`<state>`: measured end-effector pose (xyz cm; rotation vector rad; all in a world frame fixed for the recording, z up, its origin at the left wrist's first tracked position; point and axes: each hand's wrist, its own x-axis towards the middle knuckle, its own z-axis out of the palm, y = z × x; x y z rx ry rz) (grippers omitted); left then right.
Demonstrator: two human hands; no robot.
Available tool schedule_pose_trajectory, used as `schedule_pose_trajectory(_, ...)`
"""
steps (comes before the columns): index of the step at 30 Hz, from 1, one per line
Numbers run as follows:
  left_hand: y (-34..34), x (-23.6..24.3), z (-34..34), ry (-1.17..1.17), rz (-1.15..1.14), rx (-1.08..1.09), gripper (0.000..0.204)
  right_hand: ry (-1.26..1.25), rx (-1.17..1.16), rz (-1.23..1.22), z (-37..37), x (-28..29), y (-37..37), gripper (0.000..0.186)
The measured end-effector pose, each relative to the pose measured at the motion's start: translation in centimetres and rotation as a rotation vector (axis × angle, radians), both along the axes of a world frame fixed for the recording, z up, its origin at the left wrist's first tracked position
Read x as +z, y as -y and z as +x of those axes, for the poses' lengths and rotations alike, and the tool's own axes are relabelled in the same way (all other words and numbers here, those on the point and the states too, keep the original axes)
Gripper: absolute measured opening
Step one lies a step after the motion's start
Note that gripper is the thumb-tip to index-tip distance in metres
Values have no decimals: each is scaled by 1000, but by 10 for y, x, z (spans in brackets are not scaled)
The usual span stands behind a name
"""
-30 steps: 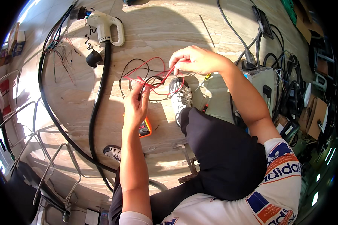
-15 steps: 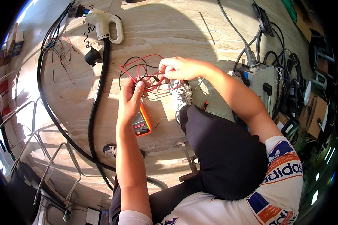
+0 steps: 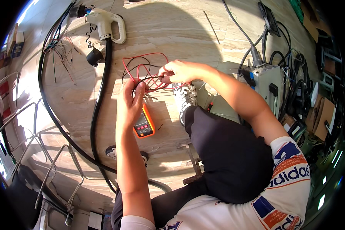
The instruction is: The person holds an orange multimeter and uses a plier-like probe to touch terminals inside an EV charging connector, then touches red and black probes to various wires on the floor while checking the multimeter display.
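Observation:
Thumb and fingers of my left hand (image 3: 130, 100) are closed on looped red and black multimeter test leads. My right hand (image 3: 176, 72) pinches the leads a little to the right, and a black stretch spans the gap between both hands. A slack red loop (image 3: 154, 53) spreads above them over the floor. Just below the left hand lies the multimeter (image 3: 145, 124), orange-edged with a dark face, partly covered by that hand. My white laced shoe (image 3: 186, 97) stands right of the leads. The probe tips cannot be made out.
A white charging gun (image 3: 101, 23) with a thick black cable (image 3: 99, 97) lies at the far left, near loose thin wires (image 3: 59, 50). Right of my arm stands a grey box (image 3: 270, 84) with tangled cables. Metal chair frames (image 3: 61, 153) fill the lower left. A screwdriver (image 3: 210, 107) lies by my knee.
My left hand has shifted slightly left, showing more of the multimeter. The right hand has moved a little left and down, and a black lead now stretches between the hands.

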<state>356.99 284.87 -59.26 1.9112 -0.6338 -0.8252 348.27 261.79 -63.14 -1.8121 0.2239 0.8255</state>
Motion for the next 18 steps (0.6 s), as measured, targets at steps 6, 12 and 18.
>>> schedule_pose_trajectory(6,-11,-5,2,-71,-127,290,20,9,-162,-30,-17,-23,7,35)
schedule_pose_trajectory(12,-36,-4,15,-455,-293,239,15,-55,-254,-67,-38,-49,25,36)
schedule_pose_trajectory(18,-32,6,11,-932,-656,367,14,172,-192,-106,-62,-75,24,32)
